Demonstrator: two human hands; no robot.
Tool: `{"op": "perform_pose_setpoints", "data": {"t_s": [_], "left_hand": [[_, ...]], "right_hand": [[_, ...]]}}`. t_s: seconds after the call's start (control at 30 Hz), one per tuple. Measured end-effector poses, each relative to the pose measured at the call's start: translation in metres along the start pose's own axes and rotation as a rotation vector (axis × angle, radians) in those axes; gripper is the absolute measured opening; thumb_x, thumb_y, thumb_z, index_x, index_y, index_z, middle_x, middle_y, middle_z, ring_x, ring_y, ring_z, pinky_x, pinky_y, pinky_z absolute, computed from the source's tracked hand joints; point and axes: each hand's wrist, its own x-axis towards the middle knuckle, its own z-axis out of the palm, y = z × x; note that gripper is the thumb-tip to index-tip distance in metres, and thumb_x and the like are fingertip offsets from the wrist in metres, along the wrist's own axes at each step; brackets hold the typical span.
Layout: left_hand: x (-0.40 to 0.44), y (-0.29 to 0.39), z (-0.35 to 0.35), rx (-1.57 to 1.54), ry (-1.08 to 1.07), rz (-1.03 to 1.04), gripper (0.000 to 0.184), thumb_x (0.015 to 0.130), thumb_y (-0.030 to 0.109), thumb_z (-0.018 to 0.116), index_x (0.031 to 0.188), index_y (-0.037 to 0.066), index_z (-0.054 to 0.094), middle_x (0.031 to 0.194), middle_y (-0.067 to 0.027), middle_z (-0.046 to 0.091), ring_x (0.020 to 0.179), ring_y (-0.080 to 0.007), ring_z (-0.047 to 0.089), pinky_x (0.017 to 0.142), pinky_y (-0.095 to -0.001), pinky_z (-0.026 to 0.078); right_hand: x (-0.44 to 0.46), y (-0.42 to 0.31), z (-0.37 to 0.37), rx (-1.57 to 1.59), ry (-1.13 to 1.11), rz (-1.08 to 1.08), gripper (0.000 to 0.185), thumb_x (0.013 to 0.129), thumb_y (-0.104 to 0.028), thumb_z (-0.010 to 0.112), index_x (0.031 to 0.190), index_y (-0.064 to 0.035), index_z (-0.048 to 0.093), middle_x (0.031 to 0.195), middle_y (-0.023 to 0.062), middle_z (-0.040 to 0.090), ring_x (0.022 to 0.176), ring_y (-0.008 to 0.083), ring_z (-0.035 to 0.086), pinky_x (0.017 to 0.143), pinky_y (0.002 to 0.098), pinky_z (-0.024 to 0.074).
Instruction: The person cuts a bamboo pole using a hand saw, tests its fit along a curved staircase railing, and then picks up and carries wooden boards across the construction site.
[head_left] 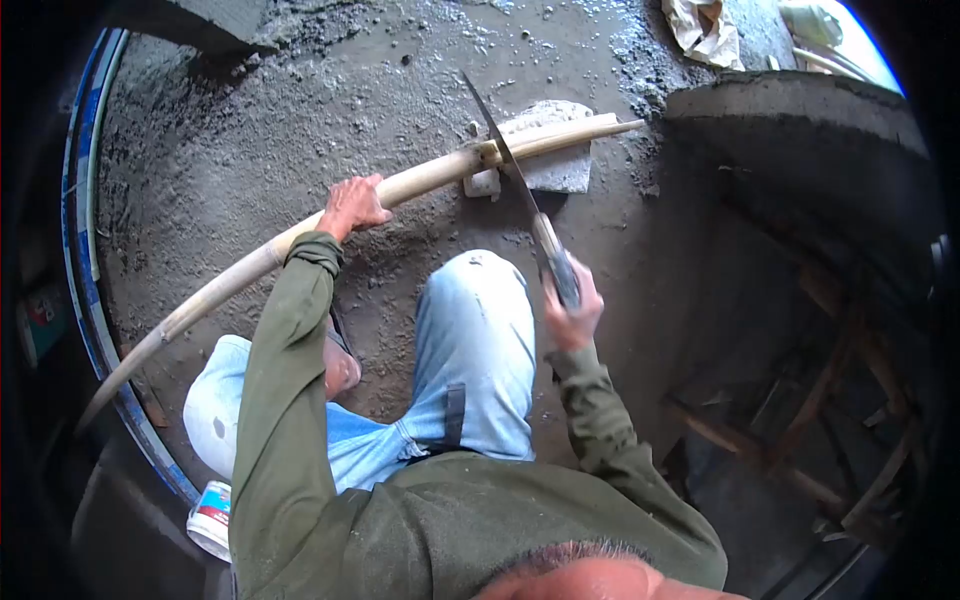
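Observation:
A long bamboo pole (425,177) slants from the lower left up to the right, its split far end resting on a pale, rough block (562,172). My left hand (354,206) is wrapped around the pole near its middle. In my right hand (574,303) is the handle of a handsaw (517,182), fingers closed around it. The saw's blade lies across the bamboo beside the block, its tip pointing up and away. Whether the teeth have cut into the pole I cannot tell.
Rough, damp concrete floor (300,110) spreads around. A raised concrete edge (800,105) borders a dark drop on the right with wooden pieces (740,437) below. Blue-and-white rails (78,220) run along the left, near a white bucket (210,520). A crumpled sack (703,32) lies at the top.

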Motion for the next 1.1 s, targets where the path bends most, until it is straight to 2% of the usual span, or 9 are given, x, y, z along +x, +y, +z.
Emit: {"op": "perform_pose_setpoints", "data": {"t_s": [0.23,0.57,0.63,0.67,0.77,0.83,0.9,1.0,1.1], "left_hand": [[-0.01,0.002,0.007,0.01,-0.047,-0.02,0.049,0.062,0.034,0.075,0.101,0.007,0.06,0.091,-0.0222,0.068,0.087,-0.0408,0.066,0.078,-0.0497,0.054],[-0.012,0.004,0.003,-0.008,-0.05,-0.024,0.048,0.064,0.035,0.075,0.1,0.007,0.06,0.088,-0.0232,0.068,0.086,-0.042,0.066,0.076,-0.0504,0.054],[-0.008,0.002,0.006,-0.004,-0.012,-0.008,0.049,0.063,0.035,0.075,0.099,0.006,0.06,0.089,-0.0234,0.068,0.087,-0.0419,0.066,0.076,-0.0503,0.054],[-0.005,0.0,0.012,0.001,-0.038,-0.031,0.049,0.063,0.035,0.075,0.099,0.006,0.06,0.089,-0.0231,0.068,0.087,-0.0417,0.066,0.077,-0.0501,0.054],[-0.006,0.003,0.008,0.021,-0.033,-0.028,0.052,0.062,0.037,0.076,0.1,0.007,0.058,0.087,-0.0214,0.068,0.083,-0.0395,0.067,0.074,-0.0488,0.054],[-0.01,0.003,0.007,-0.003,-0.027,-0.024,0.051,0.062,0.037,0.076,0.099,0.006,0.059,0.087,-0.0216,0.068,0.083,-0.0393,0.067,0.074,-0.0489,0.054],[-0.004,-0.001,0.009,0.004,-0.027,0.005,0.05,0.062,0.037,0.076,0.097,0.006,0.059,0.086,-0.0215,0.068,0.082,-0.0392,0.067,0.074,-0.0488,0.054],[-0.004,-0.001,0.012,-0.009,-0.025,-0.013,0.052,0.061,0.037,0.076,0.098,0.006,0.059,0.085,-0.0213,0.068,0.082,-0.0391,0.067,0.074,-0.0485,0.054],[-0.002,-0.003,0.011,-0.012,-0.037,-0.006,0.052,0.061,0.038,0.076,0.099,0.006,0.059,0.085,-0.0211,0.068,0.082,-0.0389,0.067,0.074,-0.0485,0.054]], "right_hand": [[0.041,-0.015,0.032,0.075,-0.053,0.157,0.032,0.08,-0.01,0.072,0.109,-0.0019,0.062,0.09,0.0162,0.069,0.081,0.0173,0.068,0.073,0.0314,0.0531],[0.052,-0.015,0.044,0.035,-0.087,0.128,0.037,0.075,-0.004,0.07,0.112,-0.0038,0.061,0.097,0.0144,0.07,0.084,0.0255,0.071,0.074,0.0332,0.0549],[0.026,0.001,0.033,0.011,0.007,-0.03,0.039,0.075,-0.005,0.072,0.113,-0.0033,0.061,0.098,0.0145,0.07,0.085,0.0255,0.071,0.074,0.0335,0.0551],[0.008,-0.001,0.016,0.085,-0.064,0.137,0.041,0.076,-0.006,0.073,0.114,-0.0033,0.061,0.1,0.0148,0.069,0.086,0.0255,0.07,0.075,0.033,0.0548],[0.027,-0.003,0.026,0.031,-0.002,0.001,0.039,0.077,-0.008,0.072,0.115,-0.0044,0.061,0.1,0.0144,0.069,0.086,0.0259,0.07,0.075,0.0326,0.0544],[0.063,-0.015,0.052,0.063,-0.106,0.182,0.037,0.08,-0.012,0.07,0.116,-0.0074,0.061,0.101,0.014,0.068,0.086,0.0263,0.07,0.073,0.0335,0.0539],[0.05,-0.003,0.045,-0.019,-0.003,-0.022,0.035,0.08,-0.011,0.07,0.114,-0.0065,0.061,0.097,0.0144,0.069,0.086,0.0263,0.07,0.074,0.0326,0.0536],[-0.002,0.006,0.013,0.151,-0.016,0.052,0.034,0.08,-0.011,0.071,0.111,-0.0058,0.061,0.093,0.015,0.069,0.084,0.0263,0.07,0.074,0.0315,0.0535],[0.051,-0.008,0.04,-0.005,0.021,0.004,0.031,0.08,-0.011,0.071,0.109,-0.0054,0.061,0.089,0.0149,0.069,0.082,0.0261,0.07,0.073,0.0309,0.0535]]}}
